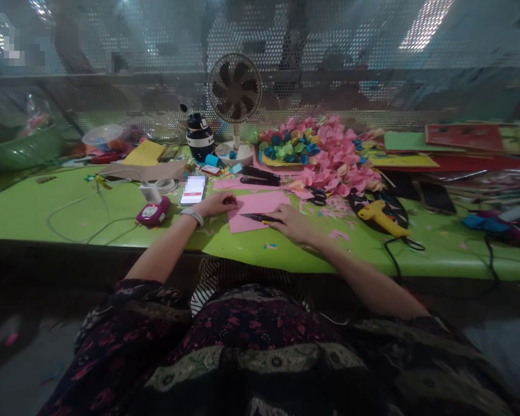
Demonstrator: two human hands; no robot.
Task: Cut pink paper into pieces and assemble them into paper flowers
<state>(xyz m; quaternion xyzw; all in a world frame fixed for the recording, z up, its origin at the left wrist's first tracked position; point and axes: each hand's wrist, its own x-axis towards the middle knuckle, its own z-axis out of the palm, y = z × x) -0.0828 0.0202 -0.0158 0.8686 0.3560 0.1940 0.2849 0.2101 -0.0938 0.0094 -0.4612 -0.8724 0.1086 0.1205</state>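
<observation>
A sheet of pink paper (264,202) lies on the green table in front of me. At its left edge is my left hand (219,203), fingers curled and closed with the tips at the paper; the exact grip is small and dim. My right hand (293,224) rests over the paper's lower right part, closed on dark scissors (253,217) that have a bit of yellow. The blades point left and lie across the sheet. Behind the sheet are more pink paper (229,184) and a black stapler (260,175). A second pair of scissors (317,197) lies to the right.
Left of my hands are a lit phone (193,190) and a purple device (153,212) with a charger and cable. A fan (235,89), a bottle (200,137) and a heap of pink paper flowers (335,147) stand behind. A yellow glue gun (381,218) lies right.
</observation>
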